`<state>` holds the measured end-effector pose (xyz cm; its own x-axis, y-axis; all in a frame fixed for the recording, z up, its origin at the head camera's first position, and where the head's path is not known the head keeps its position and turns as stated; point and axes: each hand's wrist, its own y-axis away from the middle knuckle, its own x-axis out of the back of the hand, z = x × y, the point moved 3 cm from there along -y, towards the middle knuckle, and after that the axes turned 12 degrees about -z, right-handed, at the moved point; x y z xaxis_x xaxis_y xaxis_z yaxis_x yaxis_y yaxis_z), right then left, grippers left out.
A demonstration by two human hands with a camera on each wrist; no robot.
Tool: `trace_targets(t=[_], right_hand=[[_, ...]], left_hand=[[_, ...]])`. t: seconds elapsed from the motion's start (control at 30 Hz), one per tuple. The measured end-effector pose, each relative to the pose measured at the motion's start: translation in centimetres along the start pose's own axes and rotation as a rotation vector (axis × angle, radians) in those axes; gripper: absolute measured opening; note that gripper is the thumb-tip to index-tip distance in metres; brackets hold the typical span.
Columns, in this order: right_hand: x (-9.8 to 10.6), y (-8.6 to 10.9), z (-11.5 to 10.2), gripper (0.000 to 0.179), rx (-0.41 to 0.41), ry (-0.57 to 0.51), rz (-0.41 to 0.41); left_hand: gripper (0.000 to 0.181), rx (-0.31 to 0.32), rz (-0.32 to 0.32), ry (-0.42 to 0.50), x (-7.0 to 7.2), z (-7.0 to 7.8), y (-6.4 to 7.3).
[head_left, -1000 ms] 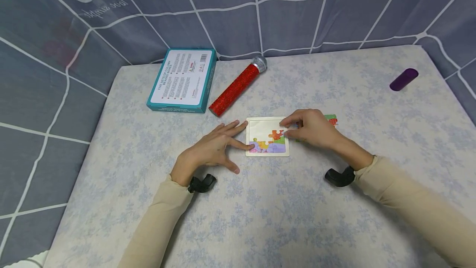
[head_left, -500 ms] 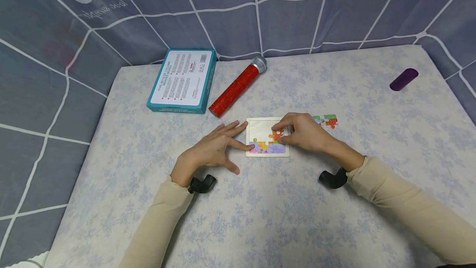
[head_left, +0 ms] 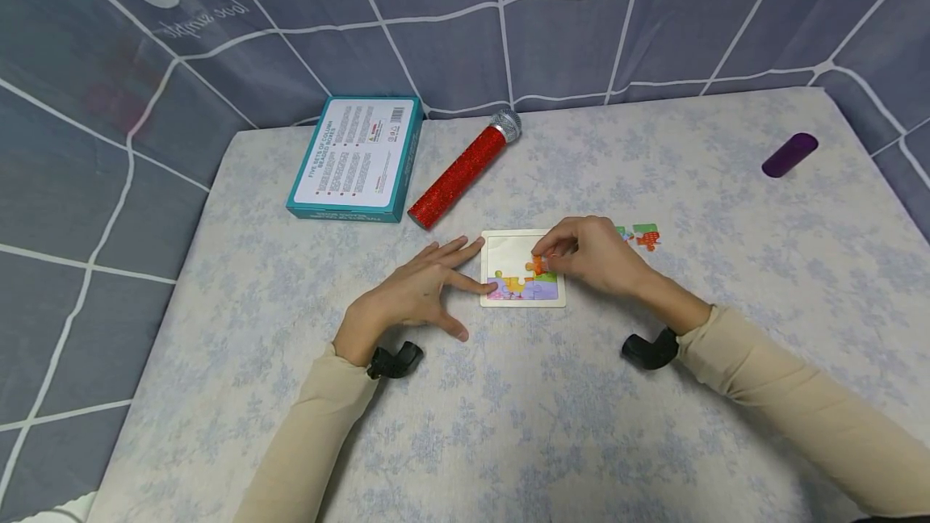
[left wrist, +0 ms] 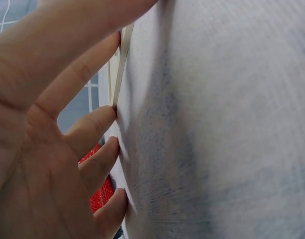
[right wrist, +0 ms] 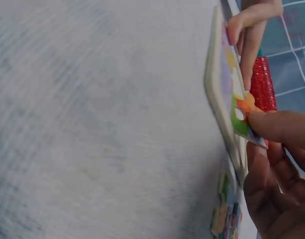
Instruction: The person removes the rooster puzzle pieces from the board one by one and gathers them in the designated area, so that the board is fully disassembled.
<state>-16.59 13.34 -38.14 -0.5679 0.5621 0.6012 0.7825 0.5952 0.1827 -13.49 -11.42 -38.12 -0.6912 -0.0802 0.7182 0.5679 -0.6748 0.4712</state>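
Note:
A small jigsaw puzzle tray (head_left: pixel 485 304) with a pale rim lies flat on the table, its lower part filled with purple, yellow and green pieces. My left hand (head_left: pixel 417 287) is spread at its left side, with one fingertip resting on the pieces near the lower left corner and another at the rim. In the right wrist view, my right hand (right wrist: pixel 279 164) pinches an orange and green puzzle piece (right wrist: pixel 248 107) between thumb and fingers, tilted over the tray. From the head view that hand partly hides the piece and the tray's right side. Loose puzzle pieces (head_left: pixel 646 236) lie to the right.
A teal and white box (head_left: pixel 356 156) sits at the back left, beside a red glitter microphone (head_left: pixel 465 170). Toward the back right lies a purple cylinder (head_left: pixel 789 155). A grey curtain with white lines (head_left: pixel 574 47) hangs behind the table.
The right hand has moved left from the tray's right edge to over the orange piece, uncovering the loose pieces, and now pinches that piece. The left hand stays in place.

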Motion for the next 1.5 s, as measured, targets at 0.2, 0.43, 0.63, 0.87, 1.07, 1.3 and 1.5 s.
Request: trace_targets(t=[0.2,0.43,0.63,0.87,1.07,1.3,1.5], right_hand=[[0.2,0.0,0.2,0.013,-0.024,-0.058,-0.004],[0.2,0.2,0.4,0.020,-0.050,-0.075,-0.009],[0.4,0.5,0.4,0.014,-0.065,0.003,0.014],[0.5,0.5,0.8,0.013,-0.092,-0.063,-0.024],[1.1,0.6,0.9,0.013,-0.107,-0.141,-0.032],[3.5,2.5,2.2,0.028,-0.219,-0.266,-0.082],[6.3,5.7,5.0,0.039,-0.311,-0.249,-0.126]], left_hand=[[0.075,0.013,0.001,0.011,0.0,0.0,0.0],[0.075,0.007,0.002,0.018,-0.1,0.0,0.0],[0.076,0.005,0.004,0.024,-0.1,0.0,0.1],[0.075,0.011,0.002,0.033,-0.1,0.0,0.2],[0.075,0.005,0.008,0.033,-0.1,0.0,0.1],[0.078,0.004,0.008,0.030,-0.2,0.0,0.1],[0.077,0.002,0.006,0.022,-0.1,-0.1,0.1]])
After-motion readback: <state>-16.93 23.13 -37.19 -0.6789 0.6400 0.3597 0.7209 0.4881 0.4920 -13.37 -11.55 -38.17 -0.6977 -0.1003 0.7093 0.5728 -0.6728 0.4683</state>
